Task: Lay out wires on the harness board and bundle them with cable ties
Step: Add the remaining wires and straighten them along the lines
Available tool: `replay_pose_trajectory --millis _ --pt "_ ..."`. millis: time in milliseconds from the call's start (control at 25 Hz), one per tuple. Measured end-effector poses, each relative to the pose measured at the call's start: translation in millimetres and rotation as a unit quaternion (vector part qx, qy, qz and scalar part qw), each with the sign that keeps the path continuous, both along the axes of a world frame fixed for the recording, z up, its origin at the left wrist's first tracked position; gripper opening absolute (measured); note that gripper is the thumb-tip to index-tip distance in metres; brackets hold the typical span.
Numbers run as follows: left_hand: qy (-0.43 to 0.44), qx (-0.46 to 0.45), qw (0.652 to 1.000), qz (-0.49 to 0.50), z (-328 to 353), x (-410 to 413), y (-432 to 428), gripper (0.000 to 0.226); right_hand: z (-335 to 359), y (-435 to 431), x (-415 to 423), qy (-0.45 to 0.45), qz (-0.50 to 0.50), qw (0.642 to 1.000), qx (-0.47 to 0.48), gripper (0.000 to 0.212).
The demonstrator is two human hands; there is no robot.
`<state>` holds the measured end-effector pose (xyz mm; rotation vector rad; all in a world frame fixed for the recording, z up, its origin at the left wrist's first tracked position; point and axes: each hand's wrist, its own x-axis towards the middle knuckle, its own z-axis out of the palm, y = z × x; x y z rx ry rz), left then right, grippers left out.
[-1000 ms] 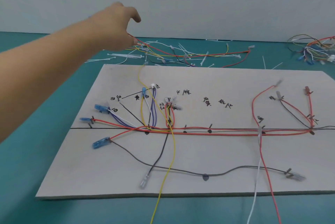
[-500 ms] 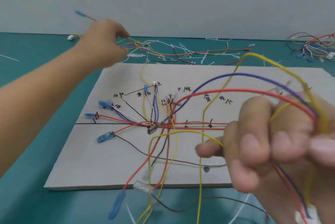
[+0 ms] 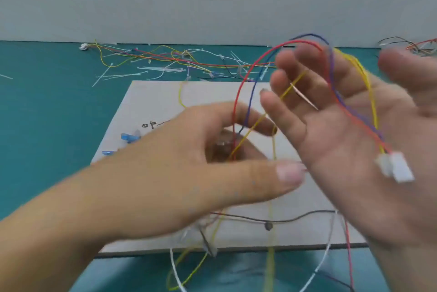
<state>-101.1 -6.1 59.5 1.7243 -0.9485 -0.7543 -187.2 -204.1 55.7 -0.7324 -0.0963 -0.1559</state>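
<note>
The grey harness board (image 3: 151,102) lies on the teal table, and several wires are routed on it. My right hand (image 3: 354,150) is raised over the board's right side, palm toward me and fingers spread. A loose bundle of red, blue and yellow wires (image 3: 238,93) drapes across that palm, and its white connectors (image 3: 397,168) dangle near the heel of the hand. My left hand (image 3: 189,161) is over the board's middle, blurred. The bundle drops through the wide gap between its thumb and index finger. Much of the board's wiring is hidden behind both hands.
White cable ties (image 3: 160,70) and loose coloured wires (image 3: 165,55) are scattered on the table behind the board. Another wire pile (image 3: 421,46) sits at the far right. Blue terminals (image 3: 128,137) lie at the board's left, a grey wire (image 3: 295,218) near its front edge.
My left hand has come back from the far wire pile to the board's middle. My right hand has uncurled from a grip on the bundle to a spread palm with the wires draped over it.
</note>
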Motion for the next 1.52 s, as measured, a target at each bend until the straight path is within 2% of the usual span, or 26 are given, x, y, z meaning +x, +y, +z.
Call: replay_pose_trajectory --millis 80,200,320,360,400,480,520,600,640,720,760,880,920,1000,1080,1120,1160,1200,1280,1320,1400,1520 --pt "0.058 -0.033 0.998 0.013 -9 -13 4 0.015 -3 -4 8 -0.002 0.017 1.0 0.011 0.06" --pt "0.16 -0.056 0.984 0.055 -11 -5 -4 0.003 3 -10 21 0.04 -0.023 0.998 -0.031 0.063" --pt "0.213 -0.079 0.966 0.12 -9 1 -15 0.026 2 -8 28 0.11 -0.066 0.982 -0.137 0.062" --pt "0.175 -0.067 0.969 0.159 -9 2 -18 0.029 1 -4 29 0.138 -0.063 0.97 -0.191 0.059" --pt "0.083 -0.044 0.977 0.191 -12 5 -22 0.029 0 2 30 0.155 -0.048 0.961 -0.223 0.056" --pt "-0.117 0.017 0.972 0.204 -14 8 -30 0.029 -2 20 33 0.149 -0.018 0.965 -0.216 0.06" --pt "-0.19 0.044 0.962 0.193 -13 8 -34 0.028 -4 30 36 0.143 -0.033 0.967 -0.207 0.062" --pt "-0.282 0.064 0.939 0.185 -13 4 -40 0.023 -3 43 44 0.136 -0.114 0.965 -0.193 0.055" --pt "-0.298 0.048 0.934 0.19 -13 2 -41 0.02 1 46 47 0.129 -0.148 0.966 -0.17 0.046" --pt "-0.237 -0.041 0.946 0.219 -13 -7 -43 0.014 16 47 49 0.102 -0.173 0.97 -0.134 0.025" --pt "-0.184 -0.088 0.949 0.24 -13 -12 -42 0.019 24 45 49 0.084 -0.165 0.973 -0.136 0.018" --pt "-0.019 -0.188 0.945 0.268 -14 -19 -40 0.043 46 38 44 0.036 -0.108 0.984 -0.14 0.017" --pt "0.02 -0.195 0.947 0.256 -15 -20 -39 0.045 53 36 42 0.014 -0.081 0.991 -0.109 0.015" --pt "0.052 -0.148 0.964 0.213 -19 -23 -39 0.047 63 30 39 -0.04 -0.018 0.999 -0.027 0.014" --pt "0.025 -0.089 0.981 0.17 -25 -28 -39 0.038 69 22 35 -0.091 0.037 0.995 0.025 0.014" --pt "0.01 -0.087 0.982 0.169 -29 -30 -39 0.025 71 17 33 -0.1 0.033 0.994 0.018 0.013" --pt "0.009 -0.096 0.978 0.185 -30 -31 -39 0.011 70 12 32 -0.093 -0.01 0.995 -0.027 0.012" --pt "0.012 -0.105 0.971 0.212 -31 -29 -38 0.006 68 7 30 -0.062 -0.086 0.989 -0.107 0.013" --pt "0.008 -0.133 0.953 0.272 -30 -17 -35 0.016 58 -4 28 0.038 -0.228 0.928 -0.293 0.013" --pt "0.005 -0.151 0.946 0.286 -28 -11 -35 0.017 50 -7 28 0.081 -0.253 0.895 -0.358 0.015" --pt "0.015 -0.189 0.937 0.292 -20 -3 -37 0.021 30 -4 27 0.127 -0.211 0.865 -0.438 0.026" --pt "0.014 -0.207 0.937 0.28 -13 9 -45 0.025 13 4 26 0.1 -0.074 0.84 -0.528 0.032"
